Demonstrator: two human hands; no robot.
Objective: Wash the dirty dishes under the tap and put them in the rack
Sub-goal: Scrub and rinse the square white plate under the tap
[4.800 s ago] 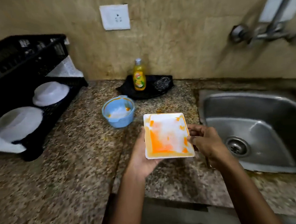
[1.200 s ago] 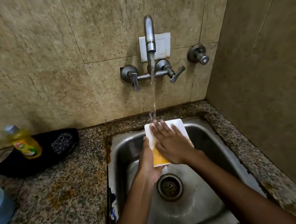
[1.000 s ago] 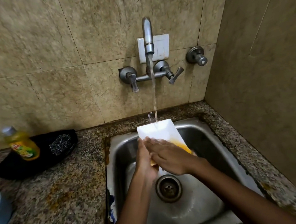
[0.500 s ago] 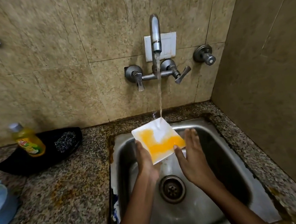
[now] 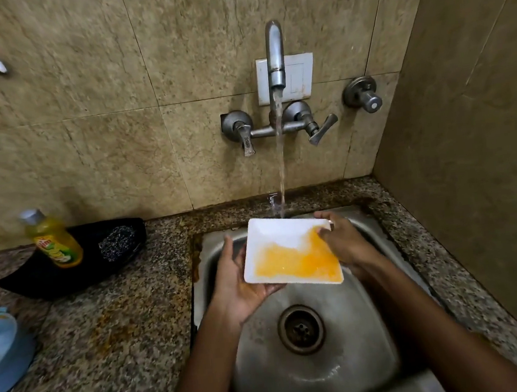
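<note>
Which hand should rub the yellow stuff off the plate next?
Probably the right hand: its thumb already lies on the orange-stained face of the square white plate. The left hand cups the plate from below, keeping it under the steel tap's stream.

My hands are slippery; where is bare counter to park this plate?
Bare granite lies between the sink and the black tray, running toward the near edge. The counter's left end is crowded: soap bottle, scrubber, blue bowl.

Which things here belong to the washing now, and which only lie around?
In use: square plate, tap, sink, left hand, right hand.
Lying about: soap bottle, scrubber, black tray, blue bowl.
</note>
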